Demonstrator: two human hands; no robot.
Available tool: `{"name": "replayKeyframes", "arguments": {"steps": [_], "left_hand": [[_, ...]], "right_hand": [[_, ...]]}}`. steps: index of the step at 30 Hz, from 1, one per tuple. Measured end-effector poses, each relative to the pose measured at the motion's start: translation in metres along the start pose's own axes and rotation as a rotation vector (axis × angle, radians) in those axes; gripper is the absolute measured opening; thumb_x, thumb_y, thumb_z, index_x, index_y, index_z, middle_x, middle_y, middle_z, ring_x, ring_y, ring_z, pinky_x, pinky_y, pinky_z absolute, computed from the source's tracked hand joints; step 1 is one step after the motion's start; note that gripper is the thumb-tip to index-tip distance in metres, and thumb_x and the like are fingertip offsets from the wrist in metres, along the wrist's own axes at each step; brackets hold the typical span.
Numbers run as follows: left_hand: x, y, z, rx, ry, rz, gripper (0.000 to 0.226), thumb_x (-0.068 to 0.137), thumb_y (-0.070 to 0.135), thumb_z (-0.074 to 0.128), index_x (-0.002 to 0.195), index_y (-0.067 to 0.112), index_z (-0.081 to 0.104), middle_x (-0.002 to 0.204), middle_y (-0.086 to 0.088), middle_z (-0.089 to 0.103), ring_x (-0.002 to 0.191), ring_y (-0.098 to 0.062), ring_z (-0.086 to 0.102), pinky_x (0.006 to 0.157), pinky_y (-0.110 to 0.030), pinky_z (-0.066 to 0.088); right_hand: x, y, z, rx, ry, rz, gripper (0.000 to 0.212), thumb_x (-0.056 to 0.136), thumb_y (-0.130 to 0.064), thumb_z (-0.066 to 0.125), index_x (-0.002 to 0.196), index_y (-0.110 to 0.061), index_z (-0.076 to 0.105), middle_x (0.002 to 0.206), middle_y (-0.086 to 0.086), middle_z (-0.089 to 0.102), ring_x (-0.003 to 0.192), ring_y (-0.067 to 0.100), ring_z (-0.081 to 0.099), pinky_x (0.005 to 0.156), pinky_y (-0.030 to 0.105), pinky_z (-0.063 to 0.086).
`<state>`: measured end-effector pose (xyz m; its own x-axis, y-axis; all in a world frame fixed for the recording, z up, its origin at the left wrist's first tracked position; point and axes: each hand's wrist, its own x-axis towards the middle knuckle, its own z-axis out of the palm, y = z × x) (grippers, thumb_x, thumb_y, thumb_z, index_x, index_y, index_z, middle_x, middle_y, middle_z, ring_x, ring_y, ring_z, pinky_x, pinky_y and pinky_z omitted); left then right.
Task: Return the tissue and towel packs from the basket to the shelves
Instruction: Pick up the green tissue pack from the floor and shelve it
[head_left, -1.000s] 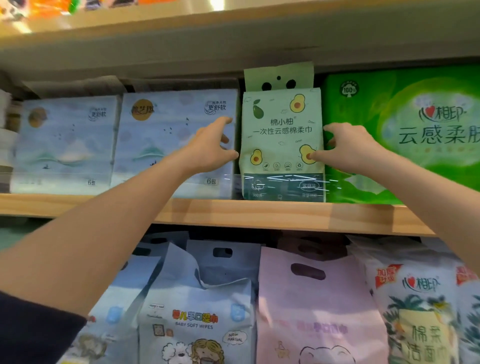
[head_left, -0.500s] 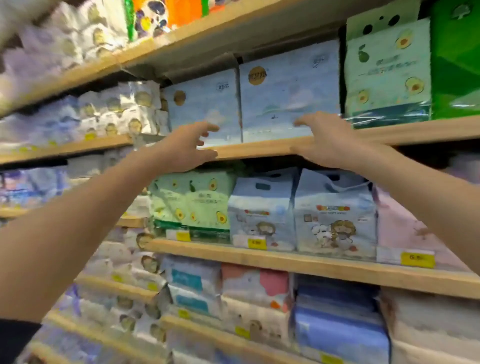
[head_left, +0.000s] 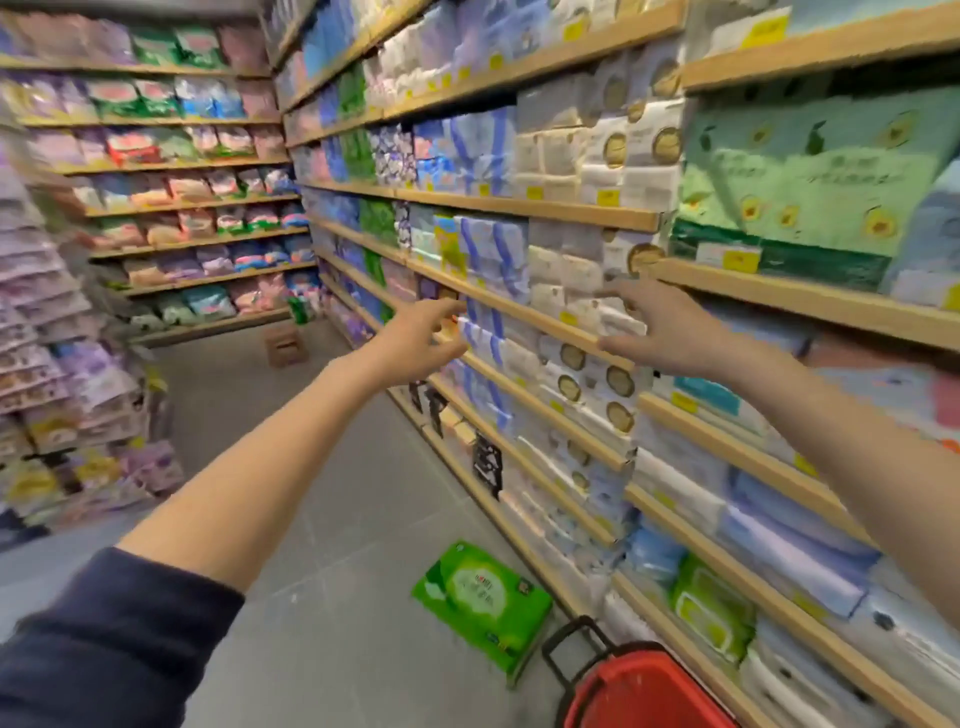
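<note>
Shelves (head_left: 524, 207) crammed with tissue and towel packs rise to the right of both hands and run on beyond them. Well below the right hand, the red basket (head_left: 639, 696) pokes in at the bottom edge, its contents out of sight. Just left of it, a green pack (head_left: 483, 603) sits tilted on the floor. Left hand (head_left: 421, 338) and right hand (head_left: 654, 327) reach out in front of the shelves, fingers loosely spread, gripping nothing. Reads as a between-packs moment: the next move calls for dropping down to grab that green pack, then finding its matching row.
</note>
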<state>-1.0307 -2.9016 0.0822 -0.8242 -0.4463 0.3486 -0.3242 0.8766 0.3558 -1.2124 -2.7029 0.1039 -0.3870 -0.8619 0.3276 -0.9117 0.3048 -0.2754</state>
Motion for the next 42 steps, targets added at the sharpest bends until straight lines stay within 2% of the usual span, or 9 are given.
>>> {"name": "replayKeyframes", "arguments": {"steps": [6, 10, 13, 18, 21, 28, 31, 34, 42], "left_hand": [[-0.064, -0.074, 0.040, 0.053, -0.106, -0.208, 0.052, 0.087, 0.019, 0.061, 0.134, 0.006, 0.044, 0.135, -0.017, 0.051, 0.121, -0.029, 0.051, 0.100, -0.032, 0.036], [-0.103, -0.116, 0.060, 0.073, -0.163, -0.353, 0.053, 0.088, 0.022, 0.060, 0.136, 0.009, 0.042, 0.137, -0.014, 0.049, 0.118, -0.029, 0.052, 0.099, -0.032, 0.035], [-0.131, -0.141, 0.076, 0.070, -0.183, -0.466, 0.054, 0.089, 0.023, 0.058, 0.138, 0.011, 0.041, 0.140, -0.011, 0.046, 0.122, -0.028, 0.049, 0.101, -0.032, 0.034], [-0.169, -0.182, 0.091, 0.052, -0.201, -0.585, 0.054, 0.090, 0.025, 0.056, 0.140, 0.014, 0.038, 0.142, -0.011, 0.043, 0.128, -0.027, 0.044, 0.105, -0.035, 0.033], [-0.182, -0.216, 0.103, 0.075, -0.230, -0.621, 0.052, 0.091, 0.024, 0.054, 0.139, 0.013, 0.038, 0.140, -0.013, 0.044, 0.127, -0.030, 0.044, 0.105, -0.037, 0.033], [-0.193, -0.312, 0.125, 0.041, -0.442, -0.567, 0.053, 0.092, 0.030, 0.050, 0.141, 0.018, 0.034, 0.146, -0.008, 0.039, 0.134, -0.027, 0.038, 0.108, -0.042, 0.033], [-0.185, -0.347, 0.121, 0.104, -0.541, -0.513, 0.054, 0.092, 0.033, 0.049, 0.141, 0.019, 0.032, 0.143, -0.008, 0.039, 0.130, -0.029, 0.041, 0.103, -0.044, 0.038], [-0.153, -0.391, 0.121, 0.167, -0.605, -0.400, 0.053, 0.092, 0.032, 0.049, 0.141, 0.017, 0.034, 0.139, -0.010, 0.043, 0.124, -0.030, 0.046, 0.098, -0.039, 0.041], [-0.048, -0.425, 0.191, 0.219, -0.840, -0.118, 0.057, 0.094, 0.036, 0.045, 0.145, 0.018, 0.027, 0.148, -0.008, 0.034, 0.130, -0.027, 0.041, 0.099, -0.036, 0.039]], "right_hand": [[0.019, -0.008, 0.106, 0.087, -0.222, -0.123, 0.059, 0.085, -0.031, 0.059, 0.137, -0.019, 0.037, 0.142, 0.007, 0.040, 0.128, 0.026, 0.041, 0.102, 0.041, 0.037], [0.033, -0.008, 0.160, 0.118, -0.324, -0.194, 0.056, 0.085, -0.025, 0.060, 0.136, -0.012, 0.040, 0.139, 0.013, 0.044, 0.126, 0.029, 0.042, 0.101, 0.037, 0.035], [0.042, -0.010, 0.200, 0.168, -0.402, -0.195, 0.056, 0.084, -0.022, 0.062, 0.135, -0.012, 0.041, 0.134, 0.014, 0.048, 0.122, 0.030, 0.045, 0.096, 0.036, 0.036], [0.051, -0.025, 0.261, 0.196, -0.499, -0.189, 0.058, 0.085, -0.021, 0.060, 0.136, -0.010, 0.038, 0.140, 0.015, 0.043, 0.129, 0.028, 0.039, 0.101, 0.031, 0.030], [0.054, -0.037, 0.297, 0.189, -0.501, -0.150, 0.059, 0.084, -0.021, 0.060, 0.137, -0.012, 0.036, 0.137, 0.016, 0.042, 0.128, 0.031, 0.039, 0.101, 0.036, 0.032], [0.064, -0.080, 0.387, 0.149, -0.472, -0.027, 0.058, 0.086, -0.029, 0.057, 0.138, -0.014, 0.036, 0.136, 0.011, 0.044, 0.121, 0.031, 0.048, 0.094, 0.040, 0.043], [0.068, -0.091, 0.408, 0.105, -0.463, 0.036, 0.059, 0.086, -0.031, 0.055, 0.139, -0.013, 0.035, 0.138, 0.014, 0.043, 0.122, 0.032, 0.046, 0.098, 0.040, 0.041], [0.073, -0.101, 0.427, 0.078, -0.437, 0.119, 0.059, 0.086, -0.031, 0.055, 0.138, -0.012, 0.035, 0.136, 0.015, 0.045, 0.122, 0.032, 0.045, 0.098, 0.039, 0.038], [0.061, -0.053, 0.464, 0.125, -0.479, 0.509, 0.065, 0.081, -0.033, 0.059, 0.138, -0.012, 0.037, 0.140, 0.017, 0.042, 0.127, 0.034, 0.043, 0.104, 0.040, 0.036]]}}
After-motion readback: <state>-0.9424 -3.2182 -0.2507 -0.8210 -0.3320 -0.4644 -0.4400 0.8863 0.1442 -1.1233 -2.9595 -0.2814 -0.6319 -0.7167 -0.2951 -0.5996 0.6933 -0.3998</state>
